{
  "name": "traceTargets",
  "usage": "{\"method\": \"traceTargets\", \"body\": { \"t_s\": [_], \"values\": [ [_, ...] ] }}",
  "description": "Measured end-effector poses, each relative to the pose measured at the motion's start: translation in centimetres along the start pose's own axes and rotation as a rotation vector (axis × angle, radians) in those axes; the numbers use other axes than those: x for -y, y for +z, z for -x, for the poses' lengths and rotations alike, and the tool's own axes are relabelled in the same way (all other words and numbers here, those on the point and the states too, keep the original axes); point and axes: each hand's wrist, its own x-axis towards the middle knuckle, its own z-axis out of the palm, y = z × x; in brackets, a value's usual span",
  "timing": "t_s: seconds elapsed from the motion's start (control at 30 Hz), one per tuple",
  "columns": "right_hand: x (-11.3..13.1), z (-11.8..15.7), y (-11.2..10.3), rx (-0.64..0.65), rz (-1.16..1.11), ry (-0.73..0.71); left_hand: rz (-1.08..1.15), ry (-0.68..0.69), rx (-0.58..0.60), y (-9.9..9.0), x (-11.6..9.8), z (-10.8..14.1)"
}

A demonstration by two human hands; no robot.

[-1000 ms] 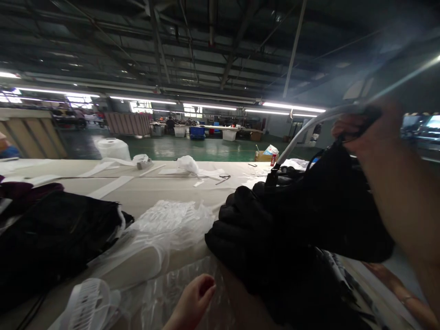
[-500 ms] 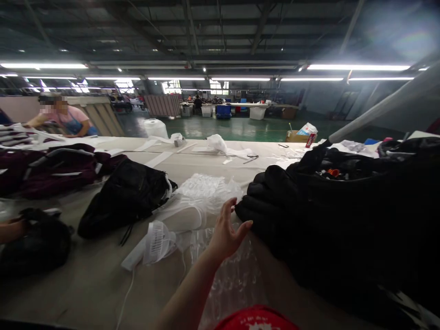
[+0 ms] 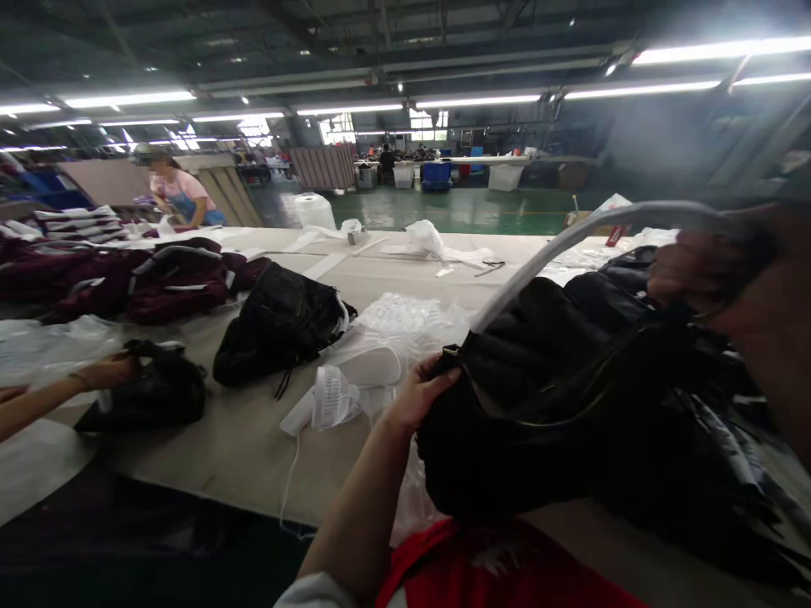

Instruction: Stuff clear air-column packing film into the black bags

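Observation:
A large black bag point(image 3: 507, 460) hangs before me at the right, its opening edged by a zip. From its near left corner, a strap wrapped in white padding point(image 3: 570, 232) arches up to the right. My left hand point(image 3: 421, 390) pinches the bag's corner by the strap's lower end, thumb on top. Higher up at the right, my right hand point(image 3: 693, 262) is closed round the strap's other end; motion and shade blur it. Below my left wrist, clear air-cushion wrap point(image 3: 415, 490) lies partly covered by the bag.
A white fan point(image 3: 333, 397) with a cord stands left of my forearm. Beyond it lie another black bag point(image 3: 279, 325) and clear air cushions point(image 3: 405, 314). At the left, a co-worker's hand point(image 3: 117, 371) holds a small black bag point(image 3: 168, 393). Maroon bags point(image 3: 181, 283) are piled behind.
My left hand has gone from spread fingers to gripping the bag's corner. The bag has turned and come nearer, and my right hand has come into view on the strap. My view has swung right.

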Motion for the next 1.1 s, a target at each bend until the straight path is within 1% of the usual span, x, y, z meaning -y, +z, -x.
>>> {"method": "traceTargets", "body": {
  "t_s": [0.03, 0.07, 0.1, 0.17, 0.23, 0.27, 0.33, 0.37, 0.4, 0.43, 0.47, 0.5, 0.53, 0.57, 0.6, 0.63, 0.67, 0.7, 0.73, 0.77, 0.8, 0.83, 0.87, 0.9, 0.93, 0.97, 1.0, 1.03, 1.1],
  "values": [
    [-0.7, 0.7, 0.6, 0.165, -0.128, 0.159, 0.069, -0.008, -0.042, -0.2, 0.8, 0.2],
    [-1.8, 1.4, 1.1, 0.293, -0.241, 0.302, 0.117, -0.018, -0.075, -0.5, 1.6, 0.4],
    [-3.2, 2.1, 1.6, 0.36, -0.314, 0.407, 0.145, -0.034, -0.1, -0.7, 2.4, 0.6],
    [-6.5, 3.0, 2.2, 0.391, -0.329, 0.505, 0.15, -0.084, -0.129, -1.3, 4.1, 0.9],
    [-9.9, 3.6, 2.5, 0.427, -0.313, 0.557, 0.121, -0.127, -0.156, -1.9, 5.7, 1.3],
    [-11.4, 3.7, 2.5, 0.424, -0.305, 0.587, 0.105, -0.142, -0.175, -2.3, 6.4, 1.5],
    [-13.4, 4.2, 2.3, 0.368, -0.297, 0.665, 0.102, -0.169, -0.234, -2.8, 7.6, 2.0],
    [-13.9, 4.6, 2.2, 0.305, -0.285, 0.685, 0.118, -0.185, -0.273, -3.0, 8.1, 2.1],
    [-14.0, 5.1, 2.0, 0.191, -0.254, 0.658, 0.137, -0.201, -0.312, -3.1, 8.6, 2.3],
    [-13.8, 6.0, 1.8, 0.033, -0.193, 0.57, 0.155, -0.212, -0.349, -3.1, 9.0, 2.5],
    [-13.3, 7.2, 1.7, -0.138, -0.106, 0.418, 0.165, -0.216, -0.381, -3.1, 9.3, 2.6],
    [-12.8, 8.6, 1.7, -0.278, -0.002, 0.223, 0.162, -0.214, -0.403, -2.9, 9.5, 2.7],
    [-12.2, 10.3, 1.8, -0.357, 0.104, 0.007, 0.15, -0.21, -0.413, -2.6, 9.5, 2.8],
    [-11.8, 12.3, 2.0, -0.3, 0.193, -0.161, 0.133, -0.207, -0.412, -2.4, 9.5, 2.9],
    [-11.6, 14.3, 2.4, -0.096, 0.264, -0.273, 0.115, -0.207, -0.4, -2.1, 9.4, 3.1],
    [-11.8, 16.2, 3.0, 0.214, 0.316, -0.348, 0.096, -0.21, -0.379, -1.9, 9.1, 3.3],
    [-12.3, 18.0, 3.6, 0.493, 0.386, -0.38, 0.076, -0.214, -0.346, -1.9, 8.6, 3.5],
    [-13.1, 19.6, 4.3, 0.67, 0.449, -0.389, 0.056, -0.222, -0.291, -1.9, 8.1, 3.7],
    [-14.1, 20.9, 4.9, 0.809, 0.505, -0.391, 0.044, -0.242, -0.214, -2.0, 7.6, 3.9],
    [-15.2, 22.0, 5.4, 0.897, 0.557, -0.386, 0.046, -0.281, -0.119, -2.2, 7.1, 4.1],
    [-16.2, 22.8, 5.7, 0.945, 0.592, -0.382, 0.054, -0.339, -0.019, -2.4, 6.7, 4.2],
    [-17.1, 23.4, 5.8, 0.983, 0.606, -0.38, 0.057, -0.422, 0.074, -2.5, 6.5, 4.2],
    [-17.8, 24.0, 5.7, 1.009, 0.602, -0.378, 0.034, -0.522, 0.143, -2.5, 6.6, 4.2],
    [-18.3, 24.5, 5.5, 1.026, 0.579, -0.376, -0.034, -0.627, 0.185, -2.3, 7.1, 4.1],
    [-18.6, 25.0, 5.2, 1.041, 0.543, -0.372, -0.155, -0.718, 0.219, -2.0, 7.8, 4.0],
    [-18.8, 25.6, 4.9, 1.059, 0.505, -0.357, -0.315, -0.781, 0.264, -1.5, 8.9, 3.9],
    [-18.9, 26.1, 4.5, 1.085, 0.473, -0.327, -0.496, -0.805, 0.327, -0.8, 10.1, 3.9],
    [-18.9, 26.7, 4.2, 1.113, 0.452, -0.283, -0.676, -0.786, 0.397, -0.1, 11.4, 3.9],
    [-19.1, 27.6, 3.7, 1.151, 0.434, -0.19, -0.947, -0.678, 0.508, 1.2, 13.8, 4.3]
  ]
}}
